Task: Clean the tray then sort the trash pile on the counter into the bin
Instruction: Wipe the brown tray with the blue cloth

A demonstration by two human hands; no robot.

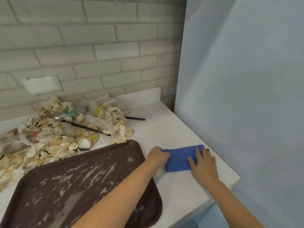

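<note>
The lower left corner of the dark brown rectangular plastic tray (pixel 92 162) is cut off by the frame edge, and the left forearm crosses over its near right part. The heap of crumpled, stained paper napkins and clear plastic wrappers (pixel 49 142) also runs out of view at the left. It is too tangled and blurred to make out most single pieces.

Two thin black straws (pixel 85 127) poke from the heap. The tray's flat bottom is streaked with whitish smears and its corners are rounded. It lies on the smooth white counter (pixel 164 125), its far rim touching the heap. Behind is a pale grey brick wall (pixel 98 46).

The tray's long axis runs from lower left to upper right. Just beside its far right corner lies a folded blue cloth (pixel 181 157), its long axis left to right and rising slightly to the right.

The left hand (pixel 158 156) grips the cloth's left end with curled fingers, the fingertips hidden. The right hand (pixel 204 163) rests flat on the right end, fingers straight.
</note>
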